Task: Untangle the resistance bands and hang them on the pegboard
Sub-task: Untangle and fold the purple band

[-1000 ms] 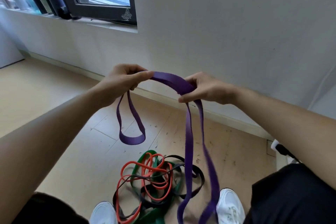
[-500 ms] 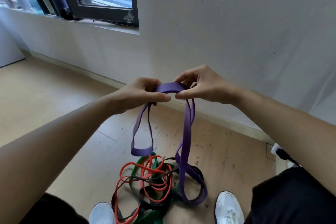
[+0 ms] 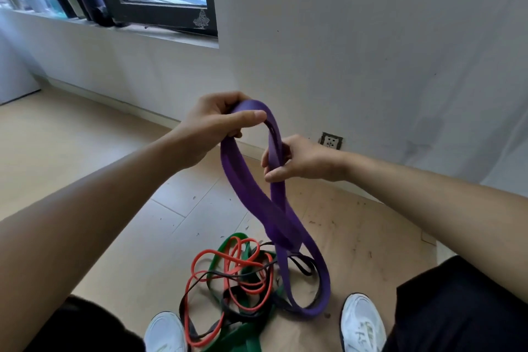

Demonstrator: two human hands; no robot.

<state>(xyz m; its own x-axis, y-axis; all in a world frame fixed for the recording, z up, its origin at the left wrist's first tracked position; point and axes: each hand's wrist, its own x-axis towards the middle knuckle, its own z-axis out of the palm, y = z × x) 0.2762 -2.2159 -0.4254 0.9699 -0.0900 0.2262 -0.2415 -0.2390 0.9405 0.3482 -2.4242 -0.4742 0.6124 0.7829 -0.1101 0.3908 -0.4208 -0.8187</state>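
White wall [image 3: 371,37] across the whole far side, meeting pale wood-look floor [image 3: 85,151] along a low skirting. Far left, dark-framed window [image 3: 160,8] above a sill, with blurred dark items standing at its left end. Near centre and right, browner patch of floor [image 3: 357,237] flecked with small dark specks.

Two bare forearms reaching in from the near corners, black clothing at both near edges.

Between them, held up off the floor, wide purple band [image 3: 248,188]: folded over at the top, twisted once below the hands so its strands cross, bottom loop down at floor level, just right of the tangle and just left of the right shoe. Cannot tell whether that loop is caught in the pile.

On the floor, near centre between the feet, the tangled heap: broad green band [image 3: 228,246], thin red band [image 3: 200,257] looped over it several times, thin black band [image 3: 303,266] threaded through both.

Left hand [image 3: 211,126], the higher of the two, fingers curled round the top fold of the purple band, thumb laid straight along it. Right hand [image 3: 300,160], lower and to the right, fingers and thumb closed round the right-hand strand.

White left shoe [image 3: 165,331] and white right shoe [image 3: 361,320] at the near edge, either side of the heap.

Smallest, low on the wall beyond the right hand: a wall socket [image 3: 331,140].
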